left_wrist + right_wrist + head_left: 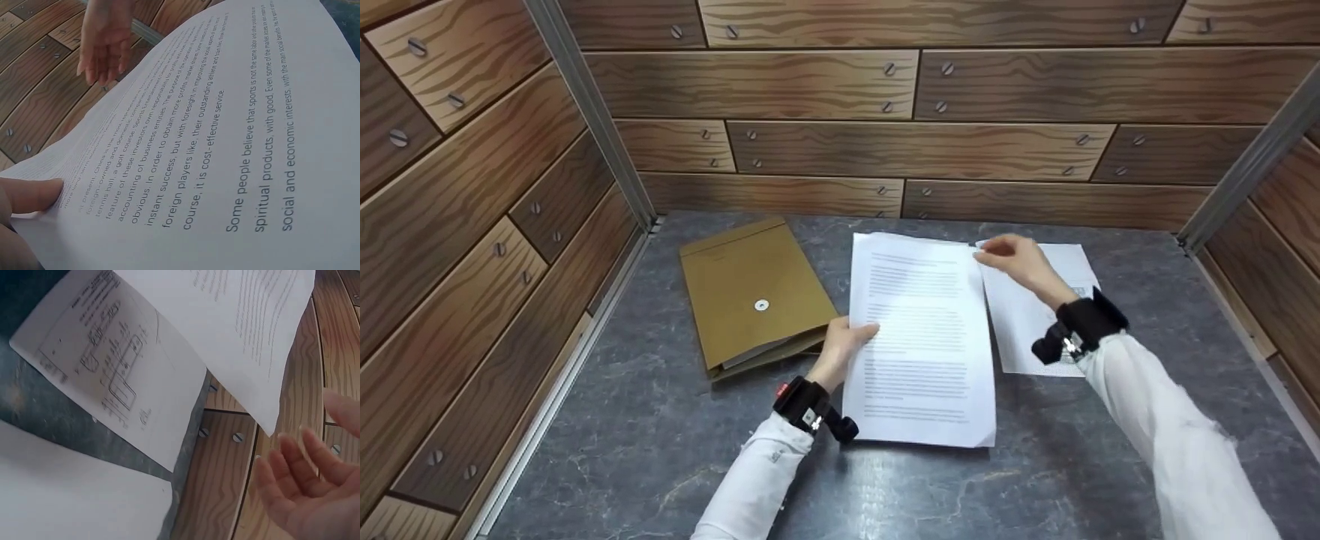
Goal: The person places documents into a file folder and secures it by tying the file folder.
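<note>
Along the left edge of a stack of printed sheets [922, 337], my left hand [840, 346] grips the paper, its thumb [34, 194] lying over the text side. The sheets are held up from the table, and the left fingers behind them are hidden. Near their top right corner is my right hand [1024, 262], fingers loosely bent. In the right wrist view the right hand [309, 489] holds nothing, its fingertips close to the corner of a text page [242, 332]. A sheet with printed diagrams [124, 365] lies beyond that page, partly covered by it.
A brown document envelope [750, 277] with a white round button lies left of the stack, its near end gaping with paper inside. Another white sheet [1016, 330] lies on the grey table [645, 450] at the right. Wood-patterned walls [825, 82] enclose the back and sides.
</note>
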The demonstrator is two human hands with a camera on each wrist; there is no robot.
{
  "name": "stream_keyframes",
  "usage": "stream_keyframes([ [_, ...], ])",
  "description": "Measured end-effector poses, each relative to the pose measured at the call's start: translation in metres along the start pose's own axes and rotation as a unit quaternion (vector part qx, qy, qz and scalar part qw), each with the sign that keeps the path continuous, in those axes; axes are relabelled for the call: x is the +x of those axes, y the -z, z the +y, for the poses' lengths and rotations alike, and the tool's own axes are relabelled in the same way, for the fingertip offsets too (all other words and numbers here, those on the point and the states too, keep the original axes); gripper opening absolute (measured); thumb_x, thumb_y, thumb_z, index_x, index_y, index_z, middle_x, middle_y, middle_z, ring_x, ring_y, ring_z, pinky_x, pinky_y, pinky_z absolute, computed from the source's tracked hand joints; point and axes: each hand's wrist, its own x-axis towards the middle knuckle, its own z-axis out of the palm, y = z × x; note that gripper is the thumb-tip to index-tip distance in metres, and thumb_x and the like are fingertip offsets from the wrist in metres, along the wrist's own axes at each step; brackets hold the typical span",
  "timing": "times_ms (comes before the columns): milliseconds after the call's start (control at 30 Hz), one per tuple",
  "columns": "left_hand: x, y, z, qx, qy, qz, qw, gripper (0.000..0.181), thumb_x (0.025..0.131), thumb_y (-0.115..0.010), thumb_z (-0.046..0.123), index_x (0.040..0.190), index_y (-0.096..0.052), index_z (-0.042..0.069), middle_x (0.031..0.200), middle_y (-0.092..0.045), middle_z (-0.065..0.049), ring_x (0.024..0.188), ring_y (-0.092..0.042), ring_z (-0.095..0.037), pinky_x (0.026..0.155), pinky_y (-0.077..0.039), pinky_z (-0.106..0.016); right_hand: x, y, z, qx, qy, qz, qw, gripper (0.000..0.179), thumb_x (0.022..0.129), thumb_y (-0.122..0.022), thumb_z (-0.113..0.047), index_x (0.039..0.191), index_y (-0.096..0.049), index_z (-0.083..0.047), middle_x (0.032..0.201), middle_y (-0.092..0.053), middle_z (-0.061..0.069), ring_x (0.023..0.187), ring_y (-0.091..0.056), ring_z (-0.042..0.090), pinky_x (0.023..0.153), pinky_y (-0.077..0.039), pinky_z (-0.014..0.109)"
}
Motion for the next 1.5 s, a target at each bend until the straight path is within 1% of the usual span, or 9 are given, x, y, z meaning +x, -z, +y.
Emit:
stream_keyframes([
  [167, -0.006, -0.005, 0.001, 0.006, -0.011, -0.012, 0.9998, 0.019, 0.083, -0.058, 0.001, 0.099, -0.062, -0.009, 0.079, -0.063, -0.019, 0.064, -0.063, -0.027, 0.058, -0.051, -0.035, 0.018, 0.005, -0.021, -0.063, 0.058, -0.05, 0.9951, 0.047, 0.083, -0.064, -0.031, 0.114, -0.055, 0.004, 0.114, -0.053, 0.021, 0.111, -0.044, 0.034, 0.09, -0.034, 0.046],
  [367, -0.013, -0.009, 0.005, 0.016, -0.007, -0.02, 0.9996, 0.018, 0.083, -0.059, 0.002, 0.098, -0.062, -0.008, 0.078, -0.064, -0.018, 0.065, -0.063, -0.027, 0.059, -0.051, -0.036, 0.036, 0.002, -0.045, -0.116, 0.085, -0.112, 0.9832, 0.049, 0.079, -0.069, -0.029, 0.115, -0.055, 0.002, 0.115, -0.053, 0.019, 0.111, -0.043, 0.034, 0.094, -0.029, 0.047],
  [533, -0.018, -0.013, 0.006, 0.027, -0.007, -0.024, 0.9993, 0.018, 0.083, -0.059, 0.003, 0.098, -0.062, -0.008, 0.078, -0.064, -0.017, 0.065, -0.063, -0.027, 0.059, -0.051, -0.036, 0.047, -0.003, -0.054, -0.145, 0.08, -0.171, 0.9712, 0.058, 0.076, -0.072, -0.033, 0.119, -0.052, 0.001, 0.118, -0.052, 0.019, 0.114, -0.042, 0.033, 0.095, -0.029, 0.046],
  [767, -0.023, -0.018, 0.005, 0.023, -0.009, -0.04, 0.9989, 0.018, 0.083, -0.059, 0.004, 0.097, -0.063, -0.007, 0.078, -0.064, -0.017, 0.064, -0.063, -0.027, 0.059, -0.051, -0.036, 0.056, -0.011, -0.052, -0.181, 0.07, -0.259, 0.9461, 0.068, 0.076, -0.072, -0.035, 0.125, -0.047, 0.005, 0.123, -0.048, 0.024, 0.115, -0.041, 0.036, 0.094, -0.032, 0.045],
  [900, -0.025, -0.02, 0.006, 0.02, -0.009, -0.047, 0.9986, 0.018, 0.082, -0.06, 0.004, 0.096, -0.063, -0.006, 0.078, -0.064, -0.017, 0.063, -0.063, -0.026, 0.058, -0.051, -0.035, 0.056, -0.014, -0.051, -0.214, 0.06, -0.285, 0.9326, 0.085, 0.073, -0.072, -0.042, 0.129, -0.037, 0.011, 0.129, -0.04, 0.029, 0.119, -0.035, 0.039, 0.096, -0.029, 0.046],
  [1067, -0.025, -0.021, 0.008, 0.016, 0.0, -0.053, 0.9985, 0.017, 0.082, -0.06, 0.004, 0.095, -0.063, -0.006, 0.078, -0.064, -0.017, 0.063, -0.063, -0.025, 0.058, -0.051, -0.033, 0.053, -0.017, -0.051, -0.24, 0.025, -0.304, 0.9215, 0.093, 0.07, -0.073, -0.047, 0.13, -0.035, 0.013, 0.128, -0.04, 0.029, 0.117, -0.037, 0.038, 0.095, -0.03, 0.045],
  [1167, -0.024, -0.02, 0.007, 0.019, -0.001, -0.051, 0.9985, 0.018, 0.081, -0.06, 0.003, 0.095, -0.063, -0.007, 0.078, -0.064, -0.017, 0.063, -0.062, -0.025, 0.058, -0.051, -0.033, 0.049, -0.018, -0.05, -0.254, 0.015, -0.305, 0.9177, 0.088, 0.069, -0.074, -0.045, 0.125, -0.04, 0.014, 0.122, -0.045, 0.028, 0.112, -0.043, 0.037, 0.094, -0.032, 0.045],
  [1267, -0.023, -0.018, 0.004, 0.029, -0.009, -0.047, 0.9984, 0.018, 0.08, -0.06, 0.003, 0.095, -0.063, -0.008, 0.077, -0.064, -0.017, 0.061, -0.062, -0.024, 0.058, -0.051, -0.033, 0.046, -0.019, -0.047, -0.249, 0.016, -0.309, 0.9178, 0.073, 0.067, -0.077, -0.04, 0.113, -0.051, 0.01, 0.107, -0.055, 0.021, 0.097, -0.05, 0.031, 0.089, -0.037, 0.042],
  [1500, -0.022, -0.017, 0.0, 0.051, -0.014, -0.048, 0.9974, 0.016, 0.08, -0.06, 0.003, 0.092, -0.062, -0.007, 0.074, -0.063, -0.015, 0.06, -0.061, -0.023, 0.056, -0.051, -0.034, 0.041, -0.016, -0.043, -0.223, -0.005, -0.312, 0.9237, 0.039, 0.065, -0.08, -0.033, 0.082, -0.059, -0.004, 0.075, -0.058, 0.001, 0.067, -0.05, 0.015, 0.065, -0.043, 0.028],
])
